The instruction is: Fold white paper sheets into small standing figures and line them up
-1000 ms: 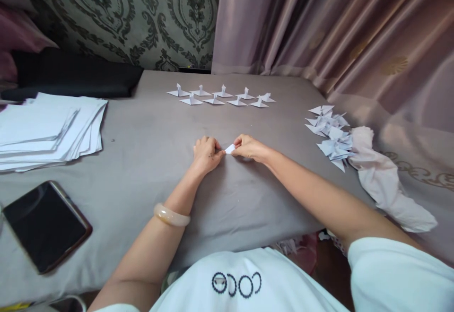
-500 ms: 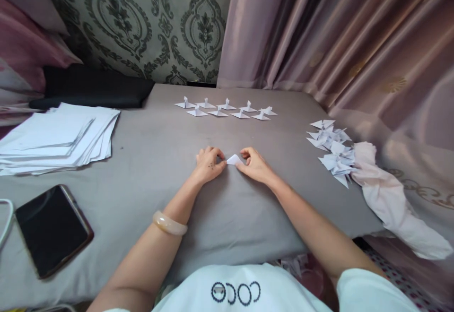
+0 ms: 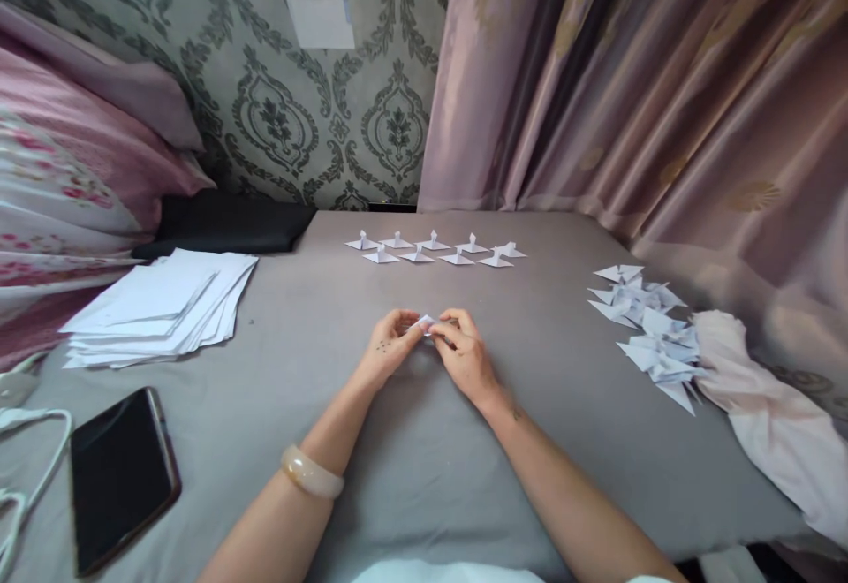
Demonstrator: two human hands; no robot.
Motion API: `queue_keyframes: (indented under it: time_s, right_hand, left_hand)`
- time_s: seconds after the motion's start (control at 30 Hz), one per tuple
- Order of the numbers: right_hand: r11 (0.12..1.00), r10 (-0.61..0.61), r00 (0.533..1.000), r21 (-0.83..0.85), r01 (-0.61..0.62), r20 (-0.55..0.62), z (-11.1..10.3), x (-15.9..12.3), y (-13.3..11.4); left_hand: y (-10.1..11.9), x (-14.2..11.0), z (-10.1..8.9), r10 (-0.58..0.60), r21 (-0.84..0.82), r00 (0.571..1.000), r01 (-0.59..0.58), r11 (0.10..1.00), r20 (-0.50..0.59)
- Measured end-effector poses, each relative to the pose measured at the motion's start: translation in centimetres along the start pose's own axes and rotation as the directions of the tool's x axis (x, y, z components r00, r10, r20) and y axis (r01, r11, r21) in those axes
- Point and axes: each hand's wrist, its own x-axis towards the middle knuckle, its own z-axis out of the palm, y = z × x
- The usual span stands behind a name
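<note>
A small piece of folded white paper (image 3: pixel 426 321) is pinched between my two hands above the middle of the grey cloth. My left hand (image 3: pixel 392 340) grips its left side with thumb and fingers; a pale bangle circles that forearm. From the right, my right hand (image 3: pixel 465 349) closes on the other side, its thumb near the left one. The fingers cover most of the paper, so its exact fold is hidden. Beyond the hands, several folded paper figures (image 3: pixel 419 256) with pointed ends stand in two rows.
At left lies a stack of white paper sheets (image 3: pixel 165 309), with a dark-screened phone (image 3: pixel 123 477) and white cable (image 3: pixel 56 442) nearer me. A heap of folded paper pieces (image 3: pixel 653 327) rests at right against a pale cloth (image 3: pixel 761 415). A black folded item (image 3: pixel 231 223) lies by the wall.
My hands have come closer together, and the right one has moved from the paper's edge to close over it. The view has tilted up, showing more wall.
</note>
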Motion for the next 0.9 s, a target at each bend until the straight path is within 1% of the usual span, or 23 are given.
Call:
queue_keyframes:
  time_s: [0.07, 0.1, 0.23, 0.3, 0.37, 0.43, 0.47, 0.53, 0.57, 0.63, 0.7, 0.77, 0.9]
  right_hand:
    - [0.997, -0.064, 0.998, -0.043, 0.064, 0.009, -0.3, -0.4, -0.1]
    - [0.993, -0.091, 0.996, -0.067, 0.092, 0.014, -0.5, -0.5, -0.2]
    - [0.983, -0.138, 0.990, -0.113, 0.141, 0.038, -1.2, -0.9, -0.3]
    - [0.987, -0.147, 0.989, -0.066, 0.148, 0.017, -1.2, -1.0, -0.5]
    - [0.988, -0.147, 0.988, 0.033, 0.149, -0.050, -1.0, -1.0, -0.7]
    - [0.982, -0.102, 0.986, 0.144, 0.121, -0.128, -0.8, -1.0, -0.9]
    - [0.977, -0.058, 0.986, 0.195, 0.088, -0.157, -0.6, -0.9, -1.0]
    - [0.951, 0.074, 0.978, 0.308, -0.010, -0.197, -0.3, -0.9, -1.2]
    - [0.926, 0.149, 0.970, 0.372, -0.069, -0.191, -0.2, -0.8, -1.1]
    - [0.851, 0.275, 0.952, 0.495, -0.178, -0.131, 0.1, -0.7, -1.0]
    - [0.785, 0.331, 0.942, 0.568, -0.247, -0.048, 0.3, -0.7, -1.0]
    - [0.770, 0.326, 0.945, 0.580, -0.267, 0.002, 0.3, -0.7, -1.0]
    - [0.804, 0.255, 0.964, 0.536, -0.257, 0.081, -0.1, -0.8, -1.8]
  left_hand:
    - [0.3, -0.2, 0.1, -0.082, -0.166, 0.996, 0.085, 0.983, 0.024]
    - [0.4, -0.3, 0.1, -0.108, -0.218, 0.994, 0.111, 0.970, 0.024]
    - [0.6, -0.4, 0.4, -0.160, -0.368, 0.987, 0.149, 0.918, 0.001]
    - [0.7, -0.5, 0.6, -0.172, -0.437, 0.985, 0.156, 0.886, 0.002]
    - [0.8, -0.6, 0.9, -0.173, -0.489, 0.985, 0.154, 0.859, 0.007]
    - [0.9, -0.8, 1.3, -0.165, -0.523, 0.986, 0.147, 0.840, 0.011]
    - [0.9, -0.9, 1.4, -0.160, -0.534, 0.987, 0.142, 0.833, 0.012]
    - [0.9, -1.1, 1.7, -0.146, -0.550, 0.989, 0.127, 0.825, 0.009]
    - [0.9, -1.1, 1.7, -0.140, -0.555, 0.990, 0.120, 0.823, 0.006]
    - [0.8, -1.0, 1.8, -0.134, -0.559, 0.991, 0.113, 0.821, 0.005]
    - [0.7, -1.0, 1.7, -0.135, -0.556, 0.991, 0.118, 0.823, 0.010]
    - [0.7, -0.9, 1.7, -0.141, -0.550, 0.990, 0.128, 0.825, 0.019]
    - [0.8, -1.1, 1.8, -0.139, -0.534, 0.990, 0.125, 0.836, 0.014]
